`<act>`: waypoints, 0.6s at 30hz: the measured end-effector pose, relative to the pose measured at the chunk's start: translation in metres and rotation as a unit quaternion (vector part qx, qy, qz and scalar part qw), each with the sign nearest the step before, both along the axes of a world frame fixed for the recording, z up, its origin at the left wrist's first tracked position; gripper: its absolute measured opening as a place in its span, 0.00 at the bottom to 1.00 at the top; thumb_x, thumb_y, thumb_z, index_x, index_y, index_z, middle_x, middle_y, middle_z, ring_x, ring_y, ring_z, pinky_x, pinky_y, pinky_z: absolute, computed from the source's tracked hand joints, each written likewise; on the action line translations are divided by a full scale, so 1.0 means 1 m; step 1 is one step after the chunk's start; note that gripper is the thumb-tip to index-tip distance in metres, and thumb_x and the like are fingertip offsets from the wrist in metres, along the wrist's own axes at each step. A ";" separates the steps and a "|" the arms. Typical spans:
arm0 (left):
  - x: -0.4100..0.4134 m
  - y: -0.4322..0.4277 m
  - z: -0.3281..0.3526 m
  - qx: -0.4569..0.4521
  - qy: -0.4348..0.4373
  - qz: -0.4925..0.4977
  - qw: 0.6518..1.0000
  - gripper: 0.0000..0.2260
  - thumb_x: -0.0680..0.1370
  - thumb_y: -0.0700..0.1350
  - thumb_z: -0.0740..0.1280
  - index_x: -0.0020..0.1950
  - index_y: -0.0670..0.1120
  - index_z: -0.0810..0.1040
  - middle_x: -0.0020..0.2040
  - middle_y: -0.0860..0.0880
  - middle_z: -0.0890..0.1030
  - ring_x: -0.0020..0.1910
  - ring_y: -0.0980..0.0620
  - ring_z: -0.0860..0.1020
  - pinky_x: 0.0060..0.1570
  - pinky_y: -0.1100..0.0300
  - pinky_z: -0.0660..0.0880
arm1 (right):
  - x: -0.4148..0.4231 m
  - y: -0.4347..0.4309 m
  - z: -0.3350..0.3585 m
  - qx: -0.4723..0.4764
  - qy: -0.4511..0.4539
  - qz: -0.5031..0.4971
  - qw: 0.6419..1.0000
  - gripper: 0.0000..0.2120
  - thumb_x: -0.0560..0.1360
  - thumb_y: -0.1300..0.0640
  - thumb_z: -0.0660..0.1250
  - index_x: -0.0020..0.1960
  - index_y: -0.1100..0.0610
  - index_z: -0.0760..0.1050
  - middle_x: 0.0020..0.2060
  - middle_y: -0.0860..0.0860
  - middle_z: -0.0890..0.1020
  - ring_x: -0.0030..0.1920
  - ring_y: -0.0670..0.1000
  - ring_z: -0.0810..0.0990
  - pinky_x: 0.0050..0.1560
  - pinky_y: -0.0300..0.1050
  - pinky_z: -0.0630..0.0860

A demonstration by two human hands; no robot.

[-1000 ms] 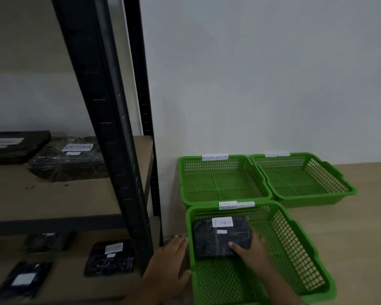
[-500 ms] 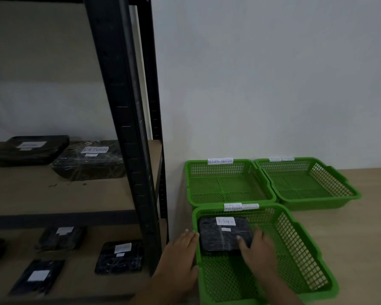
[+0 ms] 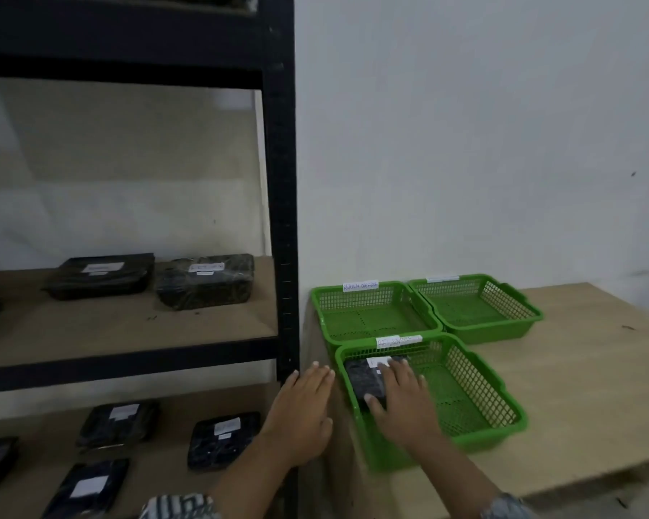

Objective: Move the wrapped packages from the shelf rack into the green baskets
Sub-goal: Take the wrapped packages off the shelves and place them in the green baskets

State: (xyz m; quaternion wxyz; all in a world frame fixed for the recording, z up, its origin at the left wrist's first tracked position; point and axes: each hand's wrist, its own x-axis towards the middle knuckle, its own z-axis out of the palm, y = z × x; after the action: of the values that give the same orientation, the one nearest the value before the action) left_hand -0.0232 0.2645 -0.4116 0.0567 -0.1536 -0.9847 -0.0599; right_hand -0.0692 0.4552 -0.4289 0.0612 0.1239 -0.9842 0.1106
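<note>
Shelf rack [image 3: 280, 219] carries most pkgs: two boxy ones [image 3: 205, 280] on mid shelf, flatter ones [image 3: 223, 440] below. Near green basket [image 3: 473, 380] has one wrapped pkg [image 3: 364, 380] at its back-left corner. R hand [image 3: 405, 402] lies flat on it, fingers straight, no grip; L hand [image 3: 304, 410] flat beside basket, holding nothing. Film wrap prob. slick, pkgs look light & stiffish: take them across the short sides, not by the label.

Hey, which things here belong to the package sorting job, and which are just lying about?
Job: shelf rack; middle-shelf packages; lower-shelf packages; near green basket, holding one package under the right hand; far-left basket and far-right basket, both empty; left hand, beside the near basket.
Just there: wooden table; white wall.
</note>
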 end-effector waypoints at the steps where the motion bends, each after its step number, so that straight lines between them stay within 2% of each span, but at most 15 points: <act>1: 0.010 -0.007 0.008 0.001 0.012 -0.004 1.000 0.31 0.78 0.49 0.56 0.76 0.44 0.47 0.77 0.48 0.49 0.75 0.52 0.44 0.72 0.54 0.41 | 0.010 -0.010 0.010 -0.005 0.010 0.010 1.000 0.31 0.78 0.40 0.51 0.76 0.54 0.54 0.76 0.53 0.55 0.76 0.54 0.48 0.74 0.55 0.47; 3: 0.031 -0.024 0.024 0.000 0.035 -0.006 0.999 0.30 0.78 0.50 0.56 0.77 0.45 0.47 0.77 0.48 0.49 0.75 0.53 0.43 0.72 0.54 0.41 | 0.030 -0.033 0.029 -0.014 0.031 0.026 0.999 0.33 0.76 0.38 0.46 0.76 0.55 0.54 0.76 0.53 0.55 0.77 0.55 0.47 0.74 0.56 0.47; 5: 0.052 -0.046 0.042 -0.005 0.060 -0.001 0.998 0.30 0.79 0.51 0.56 0.77 0.45 0.47 0.77 0.49 0.49 0.75 0.53 0.43 0.71 0.55 0.40 | 0.050 -0.059 0.049 -0.014 0.056 0.040 0.998 0.39 0.70 0.35 0.37 0.76 0.54 0.54 0.76 0.53 0.54 0.77 0.55 0.46 0.74 0.56 0.47; 7: 0.071 -0.071 0.060 -0.011 0.088 0.011 0.996 0.30 0.79 0.51 0.56 0.76 0.45 0.48 0.77 0.48 0.50 0.75 0.52 0.43 0.71 0.54 0.40 | 0.068 -0.086 0.069 -0.024 0.081 0.056 0.995 0.43 0.66 0.35 0.34 0.76 0.54 0.54 0.76 0.52 0.54 0.77 0.54 0.46 0.75 0.56 0.47; 13: 0.119 -0.143 0.115 -0.032 0.190 0.063 0.979 0.30 0.79 0.53 0.56 0.76 0.44 0.48 0.77 0.47 0.51 0.75 0.51 0.45 0.70 0.55 0.40 | 0.111 -0.169 0.129 -0.063 0.157 0.116 0.979 0.35 0.72 0.37 0.44 0.74 0.54 0.57 0.75 0.53 0.60 0.76 0.54 0.52 0.74 0.56 0.53; 18: 0.145 -0.198 0.165 -0.028 0.238 0.102 0.966 0.29 0.78 0.53 0.56 0.76 0.44 0.51 0.76 0.47 0.54 0.75 0.51 0.48 0.73 0.50 0.46 | 0.133 -0.228 0.179 -0.073 0.191 0.170 0.964 0.30 0.77 0.41 0.51 0.75 0.53 0.55 0.75 0.51 0.57 0.76 0.53 0.50 0.74 0.54 0.50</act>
State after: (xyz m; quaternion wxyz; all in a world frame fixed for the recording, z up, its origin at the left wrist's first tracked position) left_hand 0.1222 0.0669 -0.2464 0.2906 -0.0640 -0.9546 0.0117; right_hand 0.0635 0.2276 -0.2496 0.2376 0.3034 -0.9079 0.1650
